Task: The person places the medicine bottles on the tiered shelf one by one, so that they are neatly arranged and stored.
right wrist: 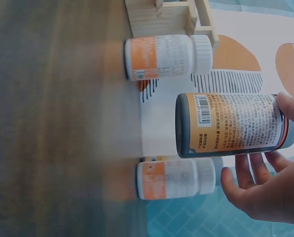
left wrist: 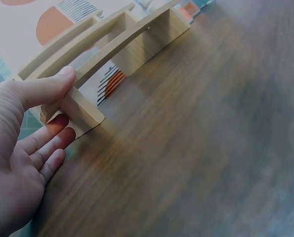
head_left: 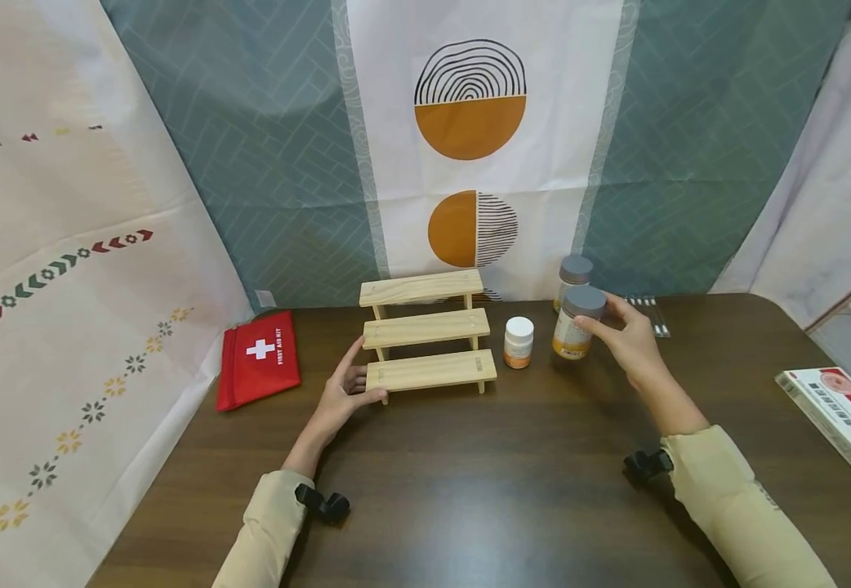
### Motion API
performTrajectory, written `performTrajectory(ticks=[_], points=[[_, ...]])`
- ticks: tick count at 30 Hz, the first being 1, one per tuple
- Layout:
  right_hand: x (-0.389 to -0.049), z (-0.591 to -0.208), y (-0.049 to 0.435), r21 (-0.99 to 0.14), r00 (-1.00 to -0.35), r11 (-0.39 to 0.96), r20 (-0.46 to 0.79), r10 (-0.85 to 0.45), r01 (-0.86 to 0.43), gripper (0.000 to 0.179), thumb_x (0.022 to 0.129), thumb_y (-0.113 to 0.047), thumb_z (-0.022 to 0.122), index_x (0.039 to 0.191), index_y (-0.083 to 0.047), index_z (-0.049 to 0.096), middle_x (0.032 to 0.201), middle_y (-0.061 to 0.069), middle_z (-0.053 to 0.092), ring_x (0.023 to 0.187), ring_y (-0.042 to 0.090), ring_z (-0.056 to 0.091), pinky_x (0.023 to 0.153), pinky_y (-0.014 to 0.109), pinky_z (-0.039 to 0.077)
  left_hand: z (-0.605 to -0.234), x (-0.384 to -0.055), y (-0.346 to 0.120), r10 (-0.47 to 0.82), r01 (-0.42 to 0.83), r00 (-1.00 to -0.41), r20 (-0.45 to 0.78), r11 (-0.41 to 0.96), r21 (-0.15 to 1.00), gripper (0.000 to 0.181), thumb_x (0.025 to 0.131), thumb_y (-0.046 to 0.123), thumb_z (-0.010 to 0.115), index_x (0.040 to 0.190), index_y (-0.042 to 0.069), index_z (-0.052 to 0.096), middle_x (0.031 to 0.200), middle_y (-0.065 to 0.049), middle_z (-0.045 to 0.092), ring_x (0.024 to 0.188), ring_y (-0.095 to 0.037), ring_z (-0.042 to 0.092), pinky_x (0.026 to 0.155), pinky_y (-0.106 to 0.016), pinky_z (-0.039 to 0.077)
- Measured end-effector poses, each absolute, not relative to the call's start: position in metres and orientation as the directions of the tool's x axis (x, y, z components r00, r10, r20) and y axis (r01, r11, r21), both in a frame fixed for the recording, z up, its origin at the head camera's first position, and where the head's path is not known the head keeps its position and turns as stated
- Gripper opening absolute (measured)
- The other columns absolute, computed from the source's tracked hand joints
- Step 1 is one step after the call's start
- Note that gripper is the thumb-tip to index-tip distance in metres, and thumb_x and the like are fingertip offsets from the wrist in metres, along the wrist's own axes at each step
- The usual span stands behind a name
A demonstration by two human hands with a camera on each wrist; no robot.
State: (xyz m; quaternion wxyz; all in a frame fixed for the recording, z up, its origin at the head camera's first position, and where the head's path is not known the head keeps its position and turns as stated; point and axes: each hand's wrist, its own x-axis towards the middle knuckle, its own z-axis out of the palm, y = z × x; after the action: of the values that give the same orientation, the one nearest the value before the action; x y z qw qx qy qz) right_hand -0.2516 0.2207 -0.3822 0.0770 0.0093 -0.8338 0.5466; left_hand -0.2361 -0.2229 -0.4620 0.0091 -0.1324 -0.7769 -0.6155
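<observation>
My right hand (head_left: 629,341) grips a grey-capped bottle (head_left: 572,336) near its cap. The orange-and-white label of the bottle (right wrist: 231,122) shows in the right wrist view, its base raised above the table. My left hand (head_left: 335,400) holds the left end of a three-tier wooden display stand (head_left: 429,371). In the left wrist view, the thumb lies on the stand (left wrist: 115,49) and the fingers curl at its side. Between stand and held bottle stands a white-capped bottle (head_left: 519,343). Another grey-capped bottle (head_left: 573,278) is behind the held one.
A second white-capped bottle (right wrist: 176,178) appears in the right wrist view. A red first aid pouch (head_left: 260,359) lies left of the stand. Cotton swabs (head_left: 649,314) in a clear pack lie beyond the right hand; a white-and-red box (head_left: 840,416) sits at far right. Curtains border the table (head_left: 499,490).
</observation>
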Motion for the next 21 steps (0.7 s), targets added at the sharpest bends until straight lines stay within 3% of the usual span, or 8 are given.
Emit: performTrajectory(ticks=[3, 6, 10, 14, 17, 21], points=[[-0.253, -0.378, 0.219, -0.911, -0.986, 0.398, 0.15, 0.075, -0.108, 0.072, 0.092, -0.037, 0.065, 0.15, -0.007, 0.036, 0.126, -0.001, 0.051, 0.104, 0.002, 0.048, 0.091, 0.023, 0.043, -0.462, -0.237, -0.224, 0.204, 0.228, -0.961, 0.186, 0.205, 0.952, 0.098, 0.082, 0.0, 0.075, 0.157, 0.03, 0.019, 0.128, -0.03, 0.058, 0.096, -0.003, 0.063, 0.088, -0.019, 0.048], [-0.257, -0.373, 0.216, -0.919, -0.984, 0.371, 0.167, 0.062, -0.133, 0.07, 0.092, -0.034, 0.066, 0.149, -0.006, 0.038, 0.12, -0.009, 0.051, 0.1, -0.001, 0.049, 0.08, 0.015, 0.045, -0.462, -0.237, -0.224, 0.2, 0.226, -0.962, 0.184, 0.211, 0.951, 0.098, 0.082, 0.0, 0.075, 0.157, 0.029, 0.018, 0.128, -0.03, 0.058, 0.097, -0.003, 0.062, 0.088, -0.018, 0.048], [-0.262, -0.365, 0.212, -0.926, -0.983, 0.346, 0.176, 0.048, -0.149, 0.069, 0.092, -0.032, 0.066, 0.15, -0.009, 0.037, 0.126, -0.005, 0.051, 0.104, 0.003, 0.05, 0.075, 0.017, 0.048, -0.463, -0.237, -0.222, 0.189, 0.211, -0.967, 0.171, 0.217, 0.953, 0.098, 0.082, 0.0, 0.075, 0.157, 0.03, 0.019, 0.128, -0.028, 0.059, 0.097, -0.002, 0.063, 0.088, -0.018, 0.048], [-0.265, -0.354, 0.205, -0.928, -0.985, 0.345, 0.167, 0.044, -0.142, 0.071, 0.092, -0.036, 0.066, 0.152, -0.014, 0.035, 0.133, 0.002, 0.05, 0.117, 0.013, 0.051, 0.09, 0.032, 0.049, -0.462, -0.237, -0.221, 0.194, 0.207, -0.967, 0.165, 0.224, 0.952, 0.098, 0.082, 0.002, 0.075, 0.157, 0.032, 0.019, 0.128, -0.028, 0.059, 0.098, -0.003, 0.063, 0.089, -0.019, 0.048], [-0.266, -0.346, 0.197, -0.932, -0.985, 0.33, 0.17, 0.037, -0.148, 0.072, 0.092, -0.037, 0.066, 0.152, -0.014, 0.035, 0.134, 0.002, 0.05, 0.126, 0.02, 0.047, 0.103, 0.044, 0.041, -0.462, -0.237, -0.221, 0.191, 0.206, -0.968, 0.165, 0.224, 0.953, 0.098, 0.082, 0.002, 0.075, 0.157, 0.032, 0.019, 0.127, -0.028, 0.059, 0.097, -0.003, 0.062, 0.088, -0.019, 0.048], [-0.267, -0.338, 0.184, -0.933, -0.982, 0.315, 0.189, 0.02, -0.174, 0.068, 0.092, -0.036, 0.066, 0.15, -0.013, 0.039, 0.13, -0.002, 0.051, 0.126, 0.021, 0.045, 0.103, 0.041, 0.04, -0.462, -0.236, -0.221, 0.179, 0.203, -0.97, 0.166, 0.22, 0.954, 0.098, 0.082, 0.001, 0.075, 0.157, 0.031, 0.019, 0.126, -0.028, 0.059, 0.096, -0.003, 0.062, 0.088, -0.018, 0.048]])
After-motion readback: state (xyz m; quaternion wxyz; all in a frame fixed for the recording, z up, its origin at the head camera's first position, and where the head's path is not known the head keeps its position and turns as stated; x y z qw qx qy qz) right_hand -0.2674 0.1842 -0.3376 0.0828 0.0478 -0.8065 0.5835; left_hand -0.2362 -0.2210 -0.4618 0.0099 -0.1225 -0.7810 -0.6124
